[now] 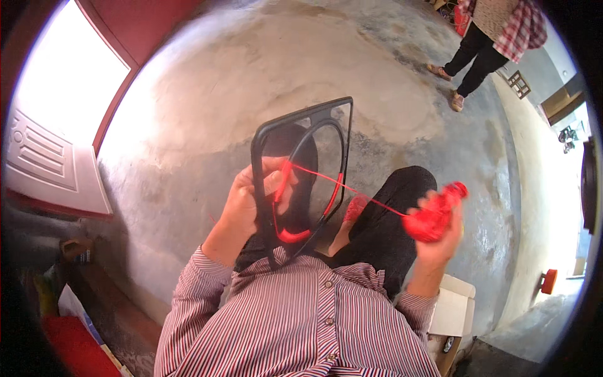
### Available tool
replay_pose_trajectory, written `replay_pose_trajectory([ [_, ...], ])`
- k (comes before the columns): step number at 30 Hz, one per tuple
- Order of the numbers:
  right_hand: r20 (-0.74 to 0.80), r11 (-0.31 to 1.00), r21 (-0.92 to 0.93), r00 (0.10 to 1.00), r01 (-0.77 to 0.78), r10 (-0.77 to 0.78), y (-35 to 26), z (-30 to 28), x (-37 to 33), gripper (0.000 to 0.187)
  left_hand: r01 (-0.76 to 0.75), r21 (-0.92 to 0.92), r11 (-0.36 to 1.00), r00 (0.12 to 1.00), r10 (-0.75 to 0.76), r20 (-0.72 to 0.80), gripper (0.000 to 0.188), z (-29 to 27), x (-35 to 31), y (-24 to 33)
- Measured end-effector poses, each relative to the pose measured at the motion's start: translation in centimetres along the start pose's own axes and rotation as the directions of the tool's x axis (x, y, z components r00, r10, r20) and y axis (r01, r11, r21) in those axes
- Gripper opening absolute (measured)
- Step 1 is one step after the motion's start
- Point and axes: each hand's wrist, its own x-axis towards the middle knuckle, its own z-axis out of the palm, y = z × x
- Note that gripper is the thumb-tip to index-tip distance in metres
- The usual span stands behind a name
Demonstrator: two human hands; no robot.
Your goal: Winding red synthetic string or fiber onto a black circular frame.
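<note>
My left hand [244,196] is closed on the left side of a black frame [304,113] with an oval ring inside it. The frame stands tilted in front of my lap. Red yarn is wrapped round parts of the ring, with a wrapped stretch [295,236] at its bottom and another on its right side. My left fingertips pinch the ring's left side, where more red wrapping shows. From there a taut red strand [345,186] runs to a ball of red yarn [428,221]. My right hand [441,244] is wrapped round that ball, out to the right and slightly blurred.
Another person [487,47] stands at the far right on the grey concrete floor [264,56]. An open white box [453,305] lies by my right elbow. A white panelled door [53,164] is at the left, above red and dark items at the lower left.
</note>
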Motion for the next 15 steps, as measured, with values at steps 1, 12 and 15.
replay_pose_trajectory([
  [1, -0.056, 0.994, -0.085, 0.996, -0.073, 0.068, 1.3, 2.4, -0.5, 0.032, 0.008, -0.076, 0.997, 1.000, -0.007, 0.005, 0.032, 0.4, -0.3, -0.2],
  [12, 0.420, 0.781, -0.625, 0.849, 0.016, 0.319, 6.4, 9.2, 0.8, 0.029, 0.177, -0.160, 0.971, 0.977, -0.154, 0.149, 0.025, 3.0, -1.7, -2.3],
  [15, 0.236, 0.906, -0.271, 0.891, -0.324, 0.389, 8.0, 3.8, 2.5, 0.030, 0.214, -0.290, 0.933, 0.937, -0.113, 0.330, 0.030, 3.1, -1.5, -1.4],
])
